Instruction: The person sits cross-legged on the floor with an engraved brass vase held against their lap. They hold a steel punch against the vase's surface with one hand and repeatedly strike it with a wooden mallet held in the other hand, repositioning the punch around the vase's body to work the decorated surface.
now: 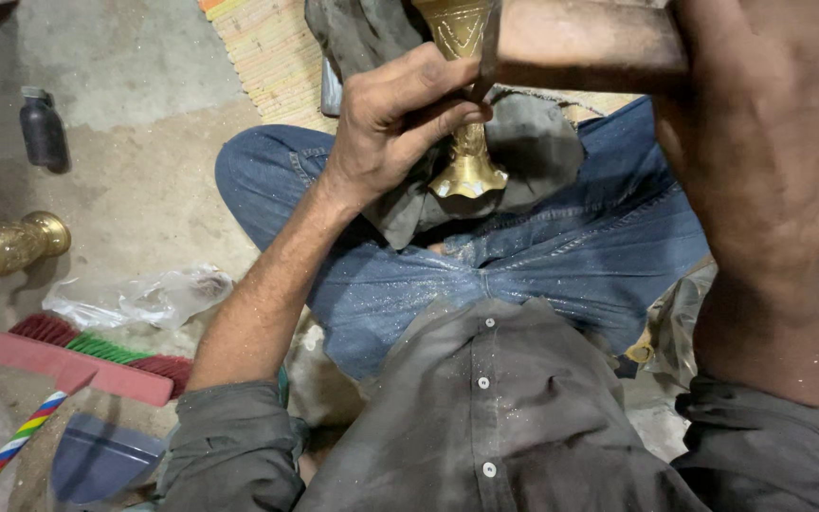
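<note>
A brass vase (466, 166) with engraved lines rests on a grey cloth (533, 152) over my crossed legs in blue jeans. My left hand (395, 118) grips a thin dark metal tool (485, 57) pressed against the vase's narrow stem. Close to the camera, my right hand (760, 123) is closed around a thick wooden handle (585, 43) held above the vase. Fine metal dust speckles my jeans and grey shirt.
A second brass vase (7, 245) lies on the concrete floor at left, near a dark bottle (43, 128). A crumpled plastic bag (144, 299), a red brush with a striped handle (82, 365) and a grey dustpan (97, 460) lie lower left. A woven mat (272, 52) is behind.
</note>
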